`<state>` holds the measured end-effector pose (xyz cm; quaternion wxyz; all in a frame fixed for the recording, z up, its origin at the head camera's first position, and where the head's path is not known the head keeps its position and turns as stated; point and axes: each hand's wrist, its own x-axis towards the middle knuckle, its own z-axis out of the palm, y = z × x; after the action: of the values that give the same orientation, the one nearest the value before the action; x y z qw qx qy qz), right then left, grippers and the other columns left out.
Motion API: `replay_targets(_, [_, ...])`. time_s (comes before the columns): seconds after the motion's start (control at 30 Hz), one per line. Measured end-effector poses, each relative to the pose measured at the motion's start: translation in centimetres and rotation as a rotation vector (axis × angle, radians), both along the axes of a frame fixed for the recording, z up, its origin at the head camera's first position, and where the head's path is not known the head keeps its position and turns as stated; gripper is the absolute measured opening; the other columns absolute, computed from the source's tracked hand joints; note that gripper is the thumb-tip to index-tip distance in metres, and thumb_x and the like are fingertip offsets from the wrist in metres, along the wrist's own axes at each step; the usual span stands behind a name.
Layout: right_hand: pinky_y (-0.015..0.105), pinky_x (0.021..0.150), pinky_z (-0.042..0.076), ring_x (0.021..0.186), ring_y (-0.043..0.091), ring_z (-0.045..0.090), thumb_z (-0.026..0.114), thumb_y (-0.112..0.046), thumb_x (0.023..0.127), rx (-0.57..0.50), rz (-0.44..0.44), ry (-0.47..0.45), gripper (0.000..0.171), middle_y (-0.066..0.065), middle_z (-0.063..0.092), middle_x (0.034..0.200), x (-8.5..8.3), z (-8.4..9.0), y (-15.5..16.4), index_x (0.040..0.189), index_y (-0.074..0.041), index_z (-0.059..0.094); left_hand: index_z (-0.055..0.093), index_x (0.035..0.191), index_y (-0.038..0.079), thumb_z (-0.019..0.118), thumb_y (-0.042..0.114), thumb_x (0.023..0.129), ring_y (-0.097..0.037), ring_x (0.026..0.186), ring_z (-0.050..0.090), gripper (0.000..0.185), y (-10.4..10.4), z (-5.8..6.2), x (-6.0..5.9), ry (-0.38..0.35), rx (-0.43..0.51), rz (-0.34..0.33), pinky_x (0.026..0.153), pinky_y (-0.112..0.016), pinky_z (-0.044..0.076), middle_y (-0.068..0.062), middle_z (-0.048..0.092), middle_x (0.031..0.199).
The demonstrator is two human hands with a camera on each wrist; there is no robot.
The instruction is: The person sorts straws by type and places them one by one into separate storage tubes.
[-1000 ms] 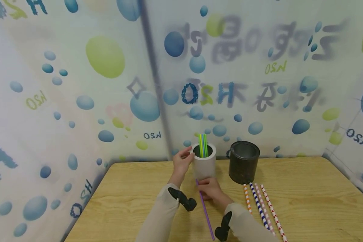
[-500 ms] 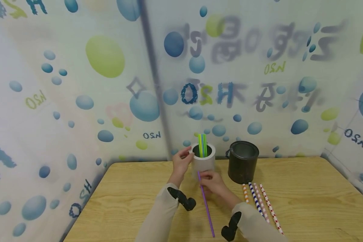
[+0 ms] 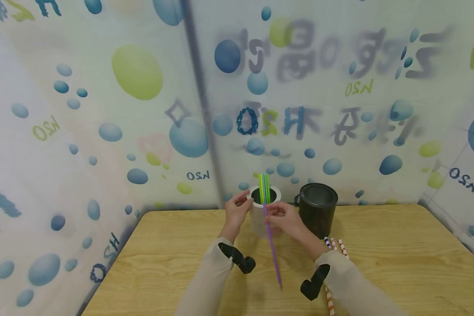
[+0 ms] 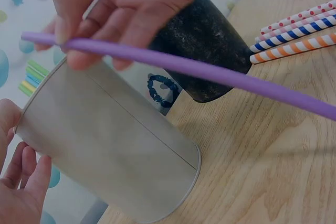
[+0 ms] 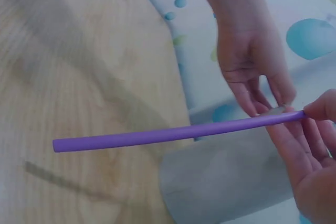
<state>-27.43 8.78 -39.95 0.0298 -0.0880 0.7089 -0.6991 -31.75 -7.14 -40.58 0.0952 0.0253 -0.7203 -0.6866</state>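
The right hand (image 3: 286, 219) pinches one purple straw (image 3: 272, 245) at the white cup's (image 3: 260, 219) rim; the left hand (image 3: 237, 210) grasps that cup, which holds three straws (image 3: 264, 189). One black can (image 3: 317, 208) stands beside it on the surface (image 3: 162, 263).

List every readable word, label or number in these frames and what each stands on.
"OSN": small dark print, mirrored, on the bubble-patterned backdrop sheet, repeated in green.
"OSH": large blue and green letters, same sheet.
Other large grey characters: too blurred.
White cylindrical cup, black tin: no text.
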Motion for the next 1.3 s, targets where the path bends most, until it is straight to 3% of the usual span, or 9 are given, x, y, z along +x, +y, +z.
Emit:
replay_targets(0.27, [0.042,0.064,0.054,0.08,0.028,0.062,0.06,0.003,0.084,0.049,0.021,0.096,0.033,0.009,0.055,0.085,-1.4,3.2,1.3,0.115,0.01,0.053,0.064,0.114,0.002,0.066,0.01,0.082,-0.021,0.09,0.054,0.033,-0.1,0.0,-0.1,-0.01,0.003,-0.005,0.075,-0.029,0.051,-0.015,0.057,0.104])
replay_targets(0.53, [0.039,0.066,0.054,0.089,0.038,0.059,0.062,-0.001,0.084,0.121,-0.02,0.198,0.034,0.013,0.054,0.089,-3.6,7.0,1.9,0.117,0.006,0.054,0.064,0.115,0.003,0.065,0.01,0.083,-0.023,0.094,0.052,0.033,0.0,0.0,0.1,-0.029,0.0,-0.009,0.078,-0.031,0.051,-0.015,0.057,0.107])
replay_targets(0.7, [0.037,0.067,0.054,0.084,0.027,0.062,0.062,-0.003,0.084,0.126,-0.091,0.284,0.034,0.014,0.053,0.091,-4.7,9.7,2.3,0.117,0.005,0.055,0.063,0.116,0.003,0.065,0.011,0.083,-0.022,0.095,0.052,0.034,-0.1,0.0,0.1,-0.014,-0.001,-0.023,0.077,-0.029,0.051,-0.016,0.056,0.108])
replay_targets(0.8, [0.039,0.069,0.053,0.079,0.018,0.061,0.062,-0.002,0.084,0.111,-0.13,0.326,0.033,0.014,0.053,0.09,-5.0,11.1,2.3,0.116,0.004,0.055,0.061,0.117,0.001,0.064,0.009,0.083,-0.023,0.095,0.052,0.035,-0.1,0.8,0.7,-0.015,0.002,-0.038,0.077,-0.03,0.05,-0.018,0.055,0.109])
replay_targets(0.93, [0.037,0.068,0.053,0.08,0.02,0.061,0.061,-0.003,0.085,0.102,-0.172,0.356,0.031,0.013,0.052,0.09,-5.4,12.7,2.0,0.115,0.004,0.055,0.062,0.116,0.002,0.065,0.009,0.083,-0.023,0.095,0.052,0.034,-0.1,0.7,0.5,-0.014,0.006,-0.033,0.078,-0.031,0.051,-0.017,0.056,0.107])
replay_targets(1.0, [0.034,0.068,0.054,0.083,0.025,0.061,0.06,-0.004,0.086,0.101,-0.19,0.357,0.031,0.012,0.052,0.09,-5.7,13.3,1.8,0.116,0.003,0.055,0.064,0.115,0.004,0.066,0.011,0.082,-0.022,0.094,0.052,0.034,-0.2,-0.2,-0.3,-0.006,0.004,-0.021,0.076,-0.03,0.051,-0.014,0.056,0.106])
replay_targets(1.13, [0.032,0.068,0.054,0.085,0.029,0.059,0.059,-0.004,0.085,0.077,-0.242,0.349,0.032,0.01,0.051,0.089,-6.5,13.8,1.3,0.117,0.002,0.054,0.063,0.116,0.004,0.065,0.011,0.083,-0.023,0.096,0.052,0.034,-0.2,-0.1,-0.3,-0.014,-0.005,-0.018,0.078,-0.03,0.05,-0.013,0.056,0.106])
replay_targets(1.3, [0.029,0.067,0.054,0.085,0.029,0.058,0.058,-0.003,0.087,0.097,-0.3,0.319,0.031,0.011,0.051,0.092,-7.2,12.9,1.1,0.117,0.001,0.052,0.064,0.115,0.006,0.065,0.012,0.083,-0.023,0.097,0.051,0.033,-0.3,-0.2,-0.2,-0.028,-0.017,-0.017,0.079,-0.03,0.05,-0.011,0.057,0.107])
